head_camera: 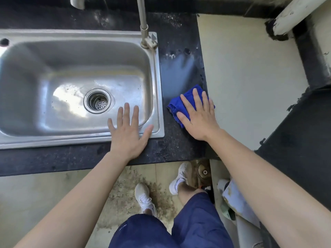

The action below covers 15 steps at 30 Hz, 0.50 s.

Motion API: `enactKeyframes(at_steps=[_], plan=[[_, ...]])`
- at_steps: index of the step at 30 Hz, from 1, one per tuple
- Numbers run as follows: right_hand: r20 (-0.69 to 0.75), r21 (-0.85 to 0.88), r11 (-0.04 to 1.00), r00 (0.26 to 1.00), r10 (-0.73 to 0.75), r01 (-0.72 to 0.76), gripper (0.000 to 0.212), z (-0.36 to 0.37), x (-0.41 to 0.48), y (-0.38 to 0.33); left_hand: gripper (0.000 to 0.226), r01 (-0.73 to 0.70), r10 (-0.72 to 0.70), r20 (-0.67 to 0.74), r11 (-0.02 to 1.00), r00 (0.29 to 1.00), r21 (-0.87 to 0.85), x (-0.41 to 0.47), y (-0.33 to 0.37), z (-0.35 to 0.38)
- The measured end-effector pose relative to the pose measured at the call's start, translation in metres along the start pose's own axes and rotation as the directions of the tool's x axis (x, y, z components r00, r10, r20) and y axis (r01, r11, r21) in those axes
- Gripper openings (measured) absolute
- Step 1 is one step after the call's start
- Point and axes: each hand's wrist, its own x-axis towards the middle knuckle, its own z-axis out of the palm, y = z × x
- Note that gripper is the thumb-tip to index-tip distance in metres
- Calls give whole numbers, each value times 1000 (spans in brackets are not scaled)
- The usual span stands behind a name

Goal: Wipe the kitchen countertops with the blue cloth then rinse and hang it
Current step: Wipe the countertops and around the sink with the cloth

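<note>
A folded blue cloth (180, 104) lies on the dark countertop (179, 72) just right of the steel sink (71, 36), close to the counter's right edge. My right hand (198, 117) presses flat on the cloth, fingers spread and pointing away from me, covering most of it. A damp wiped streak shows on the counter beyond the cloth. My left hand (128, 132) rests flat and empty on the sink's front right corner, fingers apart.
A tap pipe (143, 20) rises at the sink's back right corner. The sink basin holds only its drain strainer (97, 101). A second dark counter (295, 158) stands at the right across a gap. Dirt and my white shoes (143, 196) are on the floor below.
</note>
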Motion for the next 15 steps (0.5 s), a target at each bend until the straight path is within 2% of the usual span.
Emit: enactKeyframes(at_steps=[6, 11, 15], plan=[[-3, -21, 999, 1000, 29, -29, 66, -44, 81, 28, 82, -44, 39, -68, 995, 997, -84, 76, 61, 3], [-44, -75, 995, 996, -76, 72, 66, -67, 135, 40, 86, 55, -104, -173, 961, 979, -270, 115, 93, 11], [-88, -77, 992, 990, -107, 101, 65, -95, 201, 44, 90, 71, -122, -206, 969, 971, -238, 117, 98, 15]])
